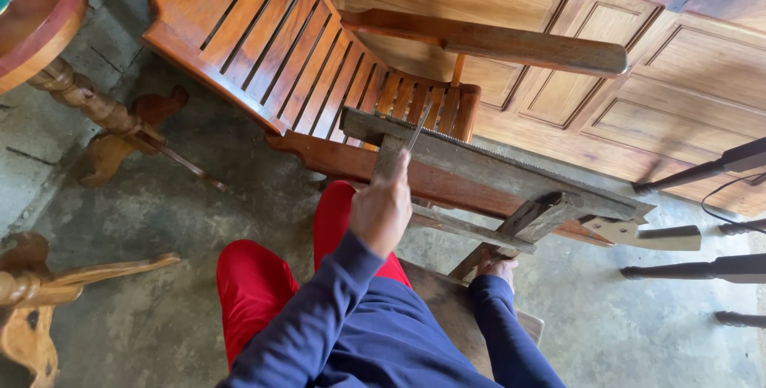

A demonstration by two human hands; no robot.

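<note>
My left hand (381, 212), in a blue sleeve, is raised and closed around a thin metal file (417, 128) whose tip points up over a grey wooden clamp frame (447, 148). A long saw blade (533, 171) lies clamped along that frame with its teeth up, and its pale handle (630, 232) sticks out at the right end. My right hand (500, 270) is low, gripping the wooden brace (479, 259) under the frame by the bench I sit on. My red trousers (255, 284) show below.
A slatted brown wooden chair (279, 45) lies tipped behind the frame, against carved wooden door panels (678, 61). A round table (32, 13) with a turned leg stands at the left, dark furniture legs (702, 268) at the right. The floor is bare concrete (159, 212).
</note>
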